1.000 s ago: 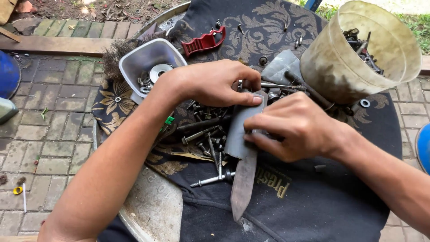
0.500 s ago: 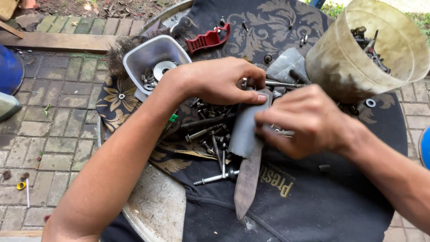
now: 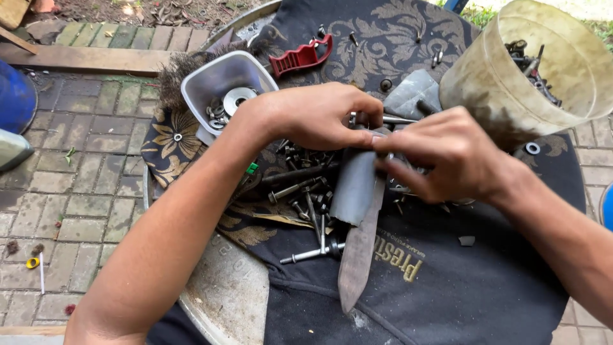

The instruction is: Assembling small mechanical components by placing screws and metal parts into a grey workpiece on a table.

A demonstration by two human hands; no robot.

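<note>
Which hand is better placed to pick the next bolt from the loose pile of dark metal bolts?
Left, probably. The left hand sits right above the loose pile of dark metal bolts, fingers curled toward it. The right hand lies farther right, pinching something small beside the grey flat blade.

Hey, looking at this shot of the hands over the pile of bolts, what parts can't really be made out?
Head view, the only one:
- What the left hand and right hand pinch: fingers cover it, so neither grip is clear.
- Top of the grey strip: under both hands.
- Bucket contents: mostly behind its wall, and its right side is cut by the edge.
- Parts in the small tub: too small to sort.
- Blue object: cut by the left edge.
</note>
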